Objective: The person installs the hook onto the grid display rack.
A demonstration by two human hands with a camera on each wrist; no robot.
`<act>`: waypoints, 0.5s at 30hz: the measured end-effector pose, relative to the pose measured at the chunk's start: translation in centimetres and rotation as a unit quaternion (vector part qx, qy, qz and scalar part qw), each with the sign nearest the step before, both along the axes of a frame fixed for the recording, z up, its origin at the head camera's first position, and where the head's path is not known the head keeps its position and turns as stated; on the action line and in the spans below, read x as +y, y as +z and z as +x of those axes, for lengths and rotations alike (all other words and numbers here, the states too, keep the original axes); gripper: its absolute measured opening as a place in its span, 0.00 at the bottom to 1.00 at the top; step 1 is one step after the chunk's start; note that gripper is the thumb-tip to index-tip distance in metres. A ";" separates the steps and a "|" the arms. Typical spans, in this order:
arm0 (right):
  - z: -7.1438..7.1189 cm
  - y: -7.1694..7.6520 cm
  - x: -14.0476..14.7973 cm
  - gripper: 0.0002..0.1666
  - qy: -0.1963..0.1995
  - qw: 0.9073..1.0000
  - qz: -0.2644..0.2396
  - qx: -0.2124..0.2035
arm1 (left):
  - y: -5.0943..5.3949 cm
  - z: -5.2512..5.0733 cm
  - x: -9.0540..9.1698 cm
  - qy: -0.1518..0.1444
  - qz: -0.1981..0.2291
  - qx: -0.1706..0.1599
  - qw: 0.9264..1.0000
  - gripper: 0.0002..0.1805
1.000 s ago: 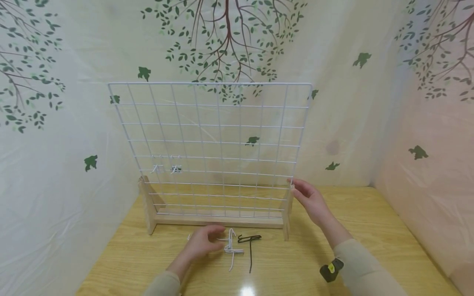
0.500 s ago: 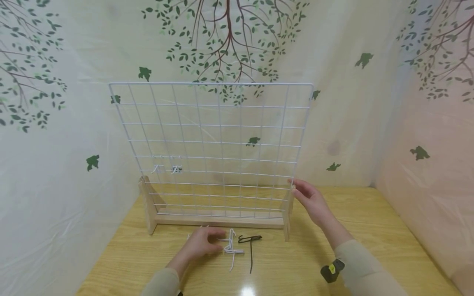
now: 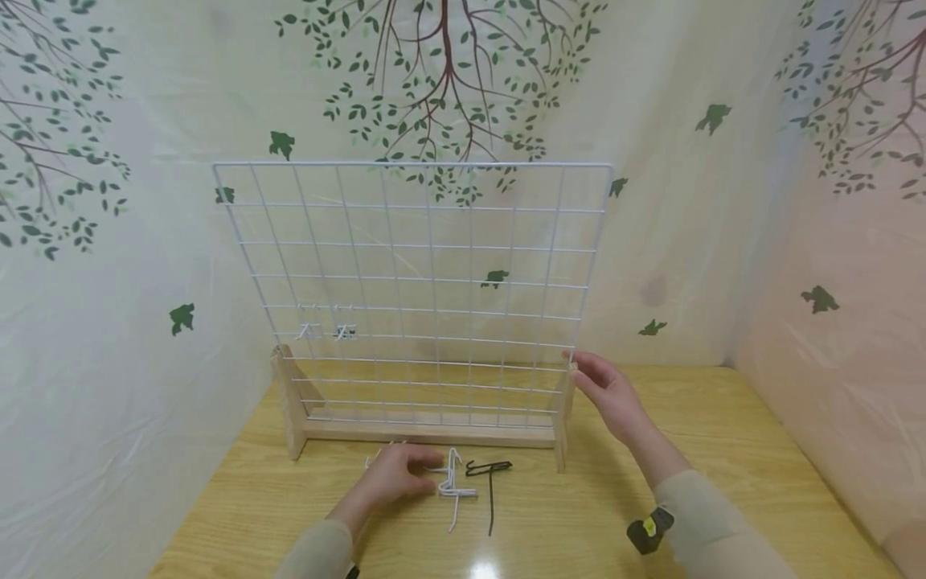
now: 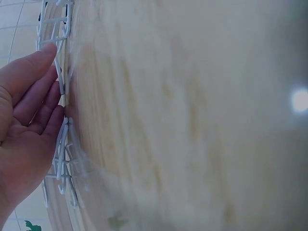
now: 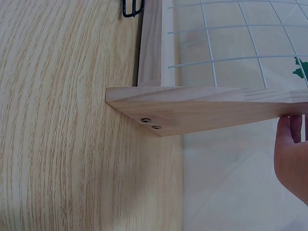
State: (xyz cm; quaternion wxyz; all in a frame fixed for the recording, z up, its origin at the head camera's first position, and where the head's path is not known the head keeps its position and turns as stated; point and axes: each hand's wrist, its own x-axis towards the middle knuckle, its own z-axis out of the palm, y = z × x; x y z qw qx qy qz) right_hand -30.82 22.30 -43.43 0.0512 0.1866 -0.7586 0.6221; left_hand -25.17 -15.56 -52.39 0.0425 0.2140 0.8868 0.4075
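A white wire grid stand [image 3: 434, 245] with wooden feet stands upright on the table. My right hand [image 3: 611, 398] holds its right edge at the top of the wooden upright [image 5: 192, 108], thumb in front and fingertips behind. In front of the base my left hand [image 3: 394, 476] rests low, with a gap between thumb and fingers. Its thumb is beside several white wire hooks [image 3: 452, 486]; more white hooks [image 4: 62, 163] lie past its little finger, partly hidden in the head view. To the right of the white ones lies a black hook [image 3: 490, 468].
Two white hooks [image 3: 343, 330] hang at the lower left of the grid. The wood-grain table [image 3: 694, 450] runs back to a pale curtain [image 3: 665, 257] printed with trees and leaves. A long wooden bar [image 3: 434, 434] joins the feet.
The left hand has shifted very slightly beside the hooks. My right hand stays at the upright, and the stand and hooks keep their places.
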 end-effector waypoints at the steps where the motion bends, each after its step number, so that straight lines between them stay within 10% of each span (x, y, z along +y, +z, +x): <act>1: 0.0 0.0 0.0 0.25 0.001 1.000 -0.001 0.000 | 0.0 0.0 0.0 0.000 -0.001 0.001 1.000 0.21; 15: 0.1 -0.2 0.2 0.25 0.012 1.000 -0.011 0.000 | -0.3 0.3 0.5 0.007 -0.011 0.016 1.000 0.15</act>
